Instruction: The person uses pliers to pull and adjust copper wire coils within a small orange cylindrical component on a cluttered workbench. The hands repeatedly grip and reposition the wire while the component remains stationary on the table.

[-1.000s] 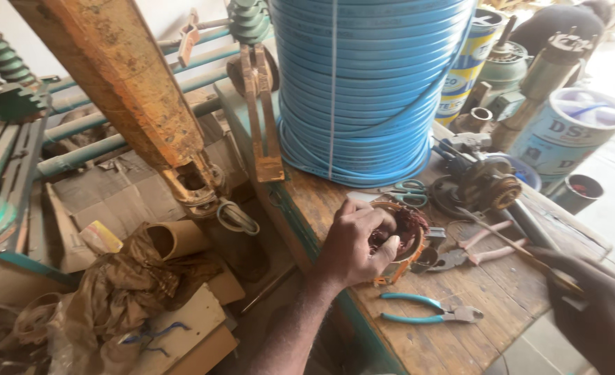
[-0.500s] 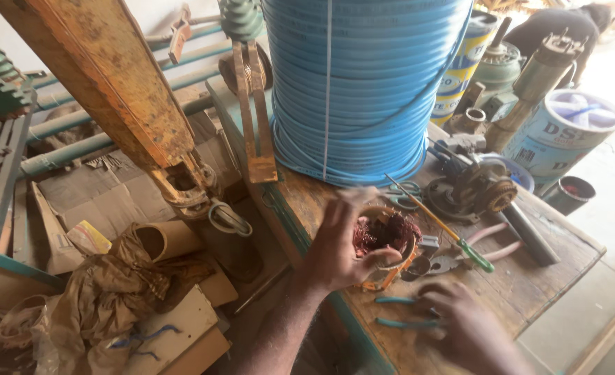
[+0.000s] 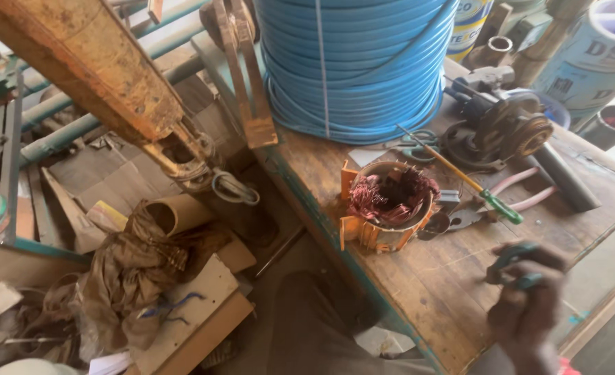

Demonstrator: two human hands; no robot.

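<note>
Since half a second ago, your left hand has come off the motor stator [image 3: 389,207] and is out of view, so its grip cannot be told. Your right hand [image 3: 526,305] has lifted away from the desk [image 3: 425,278] with the teal-handled pliers [image 3: 514,267]; its grip is closed around their handles, though the hand is blurred.

Head view, all placed from the stator: it stands free on the desk near the front edge, an orange-cased ring with copper windings bunched inside. Your right hand hangs to its lower right, apart from it. Just right of the stator lie pink-handled cutters [image 3: 502,201], and a green-handled screwdriver [image 3: 460,177] slants across above them. Behind the stator rises the big spool of blue cable [image 3: 352,62]. Farther right and behind sits a dark angle grinder [image 3: 502,125]. Left of the stator, below the desk edge, cardboard scraps and a brown rag [image 3: 130,278] cover the floor.
</note>
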